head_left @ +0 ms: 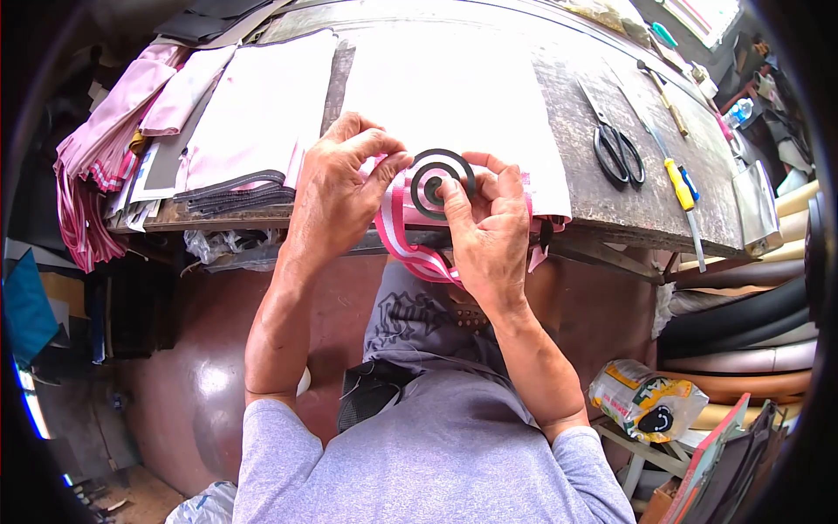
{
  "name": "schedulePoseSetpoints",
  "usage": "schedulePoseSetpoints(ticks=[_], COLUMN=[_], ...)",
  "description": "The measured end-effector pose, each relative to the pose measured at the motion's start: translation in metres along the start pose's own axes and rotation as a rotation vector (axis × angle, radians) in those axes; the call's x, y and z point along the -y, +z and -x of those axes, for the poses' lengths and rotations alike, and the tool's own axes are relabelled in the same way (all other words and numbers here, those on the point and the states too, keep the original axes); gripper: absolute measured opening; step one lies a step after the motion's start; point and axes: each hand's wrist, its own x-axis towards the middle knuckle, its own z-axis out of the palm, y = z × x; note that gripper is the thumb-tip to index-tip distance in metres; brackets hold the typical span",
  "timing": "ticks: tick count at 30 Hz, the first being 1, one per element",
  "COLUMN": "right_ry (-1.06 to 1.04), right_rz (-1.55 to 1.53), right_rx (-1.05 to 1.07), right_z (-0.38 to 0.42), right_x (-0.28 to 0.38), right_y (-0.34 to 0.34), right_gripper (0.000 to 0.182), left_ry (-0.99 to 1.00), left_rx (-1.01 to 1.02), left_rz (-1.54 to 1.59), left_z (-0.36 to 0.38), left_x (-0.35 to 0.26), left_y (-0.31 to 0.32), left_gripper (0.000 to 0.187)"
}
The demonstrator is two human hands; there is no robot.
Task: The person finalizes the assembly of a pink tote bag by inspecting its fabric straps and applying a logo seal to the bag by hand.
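Between my hands, over the table's front edge, is a flat black spiral piece point(420, 211). My right hand point(489, 223) is closed on it, the thumb pressed across its middle. A pink-and-white striped strap point(390, 234) loops down below the spiral and hangs past the edge. My left hand point(342, 188) is closed in a pinch at the strap's upper left part, with its fingertips close to the spiral's rim. Beneath both hands lies a large pale pink sheet point(445, 87), washed out by glare. My fingers hide part of the strap.
Dark-edged pink panels point(262, 105) are stacked at left, beside bundled pink straps point(109, 148). Black-handled scissors point(618, 153), a yellow-handled tool point(679, 185) and a hammer point(668, 100) lie at right. Rolls of material point(742, 327) and a printed bag point(646, 402) stand lower right.
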Motion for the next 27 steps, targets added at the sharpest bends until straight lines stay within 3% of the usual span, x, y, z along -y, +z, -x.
schedulePoseSetpoints(ticks=[3,20,23,24,25,27], right_ry=[-0.006,0.026,0.015,0.011,0.021,0.042], right_rz=[0.119,0.158,0.093,0.069,0.059,0.041], right_rx=[0.029,0.076,0.045,0.031,0.04,0.063], right_z=[-0.002,-0.005,-0.006,-0.006,-0.006,-0.006], right_x=[0.001,0.0,-0.001,-0.002,0.0,0.004], right_y=[-0.003,-0.006,-0.007,-0.008,-0.009,-0.009], right_gripper=[0.03,0.033,0.032,0.031,0.032,0.034], left_ry=[-0.001,0.011,-0.043,-0.078,-0.013,-0.086], left_rx=[0.006,0.01,0.116,0.12,0.106,0.028], left_rz=[0.003,0.092,0.419,0.695,0.552,0.365], left_z=[0.002,0.002,0.009,0.014,0.019,0.024], left_x=[0.0,-0.002,0.005,0.011,0.021,0.024], left_y=[0.0,-0.004,-0.037,-0.045,-0.057,-0.063], left_gripper=[0.011,0.012,0.022,0.034,0.039,0.028])
